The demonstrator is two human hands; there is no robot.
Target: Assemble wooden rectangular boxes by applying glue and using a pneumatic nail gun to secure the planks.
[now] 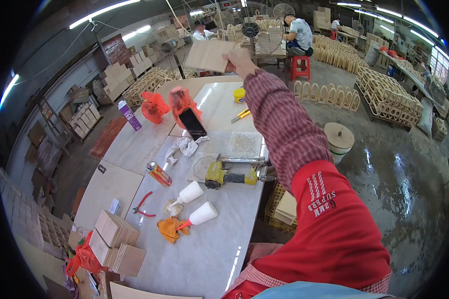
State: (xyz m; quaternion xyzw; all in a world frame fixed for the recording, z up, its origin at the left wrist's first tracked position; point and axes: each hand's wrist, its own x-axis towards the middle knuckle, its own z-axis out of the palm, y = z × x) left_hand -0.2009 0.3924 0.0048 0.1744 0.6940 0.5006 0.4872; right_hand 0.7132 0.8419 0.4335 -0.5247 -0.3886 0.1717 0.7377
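My right hand (241, 63) is raised past the table's far edge, its fingers closed on the right side of a thin, pale wooden board (209, 56). A maroon striped sleeve and a red cuff cover that arm. My left hand does not show. Below the arm, a yellow-green nail gun (232, 173) lies on the table (209, 254). Left of the nail gun are two white squeeze bottles (203, 214), one with a red nozzle touching an orange cloth (170, 229). Red-handled pliers (143, 205) and a drink can (159, 174) are close by.
Stacked wooden blocks (115, 231) stand at the table's near left. Farther back are a phone (192, 123), red plastic bags (155, 107), a purple carton (129, 115) and a yellow-handled cutter (241, 115). A white bucket (339, 141) stands right. Fans and seated people are beyond.
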